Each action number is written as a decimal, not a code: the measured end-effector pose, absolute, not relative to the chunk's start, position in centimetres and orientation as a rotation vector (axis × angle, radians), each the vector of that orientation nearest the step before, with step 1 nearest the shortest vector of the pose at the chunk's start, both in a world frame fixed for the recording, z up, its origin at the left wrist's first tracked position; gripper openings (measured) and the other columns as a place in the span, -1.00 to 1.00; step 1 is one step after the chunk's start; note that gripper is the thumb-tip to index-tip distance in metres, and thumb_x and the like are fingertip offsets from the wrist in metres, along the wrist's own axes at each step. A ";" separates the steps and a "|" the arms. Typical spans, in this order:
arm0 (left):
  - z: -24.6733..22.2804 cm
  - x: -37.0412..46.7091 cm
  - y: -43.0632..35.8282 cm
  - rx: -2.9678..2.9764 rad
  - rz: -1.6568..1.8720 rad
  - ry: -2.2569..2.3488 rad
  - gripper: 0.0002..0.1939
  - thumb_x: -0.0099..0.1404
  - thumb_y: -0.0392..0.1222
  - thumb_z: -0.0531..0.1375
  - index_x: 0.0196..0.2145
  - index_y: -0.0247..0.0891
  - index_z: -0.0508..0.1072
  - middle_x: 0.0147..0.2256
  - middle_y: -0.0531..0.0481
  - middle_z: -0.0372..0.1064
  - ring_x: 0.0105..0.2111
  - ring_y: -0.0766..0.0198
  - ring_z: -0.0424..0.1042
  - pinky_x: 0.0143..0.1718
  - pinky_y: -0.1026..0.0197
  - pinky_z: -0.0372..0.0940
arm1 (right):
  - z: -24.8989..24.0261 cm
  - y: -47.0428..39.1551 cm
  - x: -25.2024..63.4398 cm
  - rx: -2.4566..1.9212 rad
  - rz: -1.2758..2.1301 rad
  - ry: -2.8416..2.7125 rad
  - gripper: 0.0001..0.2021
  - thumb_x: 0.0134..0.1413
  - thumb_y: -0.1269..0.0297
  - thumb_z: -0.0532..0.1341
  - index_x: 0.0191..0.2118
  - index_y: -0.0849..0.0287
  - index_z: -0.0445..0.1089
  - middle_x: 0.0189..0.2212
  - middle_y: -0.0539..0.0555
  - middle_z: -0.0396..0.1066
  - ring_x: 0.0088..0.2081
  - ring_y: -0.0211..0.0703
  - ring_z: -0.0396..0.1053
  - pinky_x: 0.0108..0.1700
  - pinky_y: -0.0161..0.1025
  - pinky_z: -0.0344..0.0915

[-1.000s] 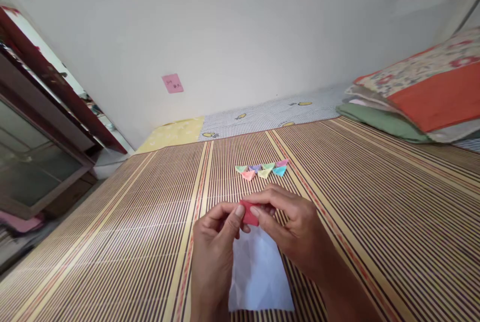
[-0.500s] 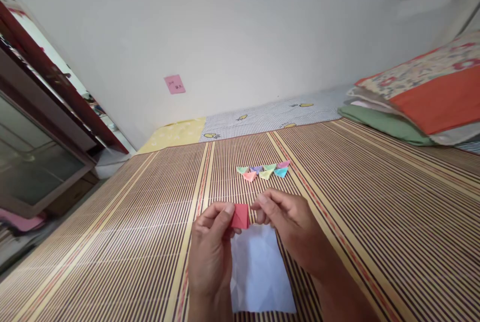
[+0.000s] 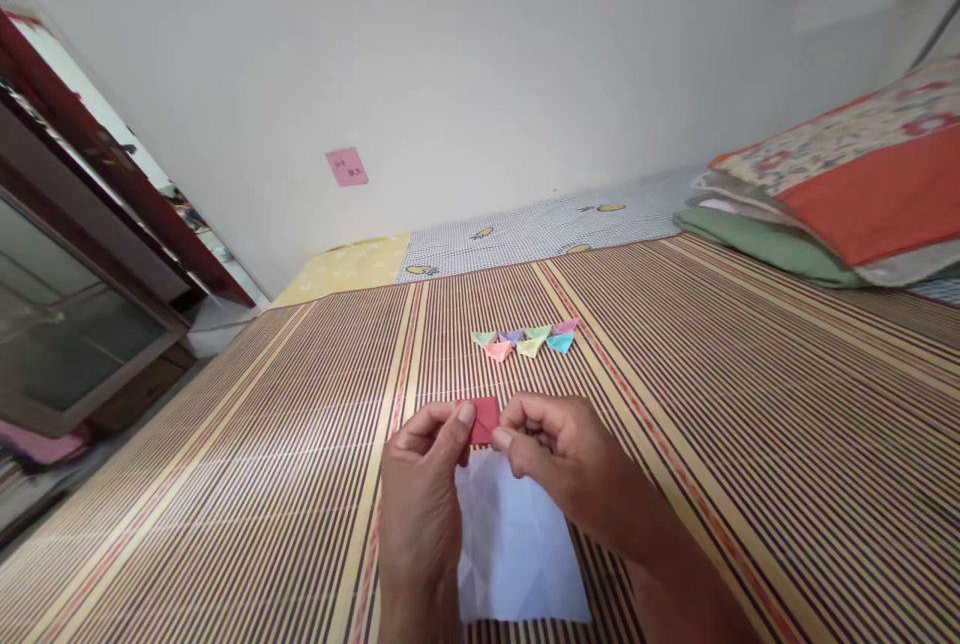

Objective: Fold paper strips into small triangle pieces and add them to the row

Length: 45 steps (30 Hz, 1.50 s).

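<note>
I've got the red folded paper [image 3: 484, 420] at my clock's centre, held above the striped mat [image 3: 247, 484]. Left hand [image 3: 424, 472] at eight: that grip's pinched closed on it, thumb over the paper's left side. Right hand [image 3: 562, 449] at four: thumb and forefinger nearly together by the right edge, thumb tip over the lower corner, but I can't tell whether this grip has hold. Down at six, a creased white sheet [image 3: 521, 554] lies flat. Up at one, seven folded paper triangles [image 3: 531, 346], four behind three! Eleven o'clock, pink note [image 3: 346, 166] on the wall [image 3: 480, 54]; two o'clock, stacked bedding [image 3: 870, 194].
</note>
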<state>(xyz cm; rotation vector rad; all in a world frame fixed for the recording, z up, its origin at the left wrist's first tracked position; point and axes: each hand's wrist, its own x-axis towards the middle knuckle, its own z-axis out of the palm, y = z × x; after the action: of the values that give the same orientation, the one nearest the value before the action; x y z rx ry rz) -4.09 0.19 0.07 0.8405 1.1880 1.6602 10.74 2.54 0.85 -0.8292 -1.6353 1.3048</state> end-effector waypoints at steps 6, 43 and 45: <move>0.4 -3.8 0.0 0.870 1.652 1.148 -0.79 0.08 -0.11 0.50 -0.50 -0.27 0.60 -0.51 0.03 0.50 -0.46 0.34 0.41 -0.35 0.32 0.32 | 0.4 2.9 10.7 -0.754 1.333 -1.621 -0.74 0.23 0.24 0.27 -0.46 0.16 0.31 -0.52 -0.10 0.24 -0.45 -0.28 0.17 -0.42 -0.28 0.09; 0.0 -5.4 -0.2 1.174 1.548 0.985 -0.83 0.23 -0.20 0.43 -0.18 -0.11 0.70 -0.22 -0.04 0.58 -0.30 0.29 0.48 -0.21 0.33 0.40 | 0.2 3.7 11.6 -0.501 1.485 -1.286 -0.90 0.14 0.32 0.41 -0.20 0.14 0.58 -0.28 0.05 0.60 -0.25 -0.16 0.58 -0.15 -0.18 0.52; 0.1 -5.5 -0.2 1.182 1.549 0.982 -0.83 0.23 -0.20 0.43 -0.18 -0.12 0.69 -0.21 -0.05 0.57 -0.32 0.31 0.45 -0.21 0.34 0.40 | 0.4 3.5 11.7 -0.483 1.454 -1.327 -0.89 0.13 0.34 0.42 -0.20 0.12 0.60 -0.23 0.07 0.60 -0.18 -0.13 0.58 -0.07 -0.14 0.53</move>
<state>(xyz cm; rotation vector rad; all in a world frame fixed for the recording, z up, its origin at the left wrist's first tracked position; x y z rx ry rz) -5.49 -0.22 0.10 1.1823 0.9822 1.5486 11.70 3.53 0.38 -0.4827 -1.3269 1.4545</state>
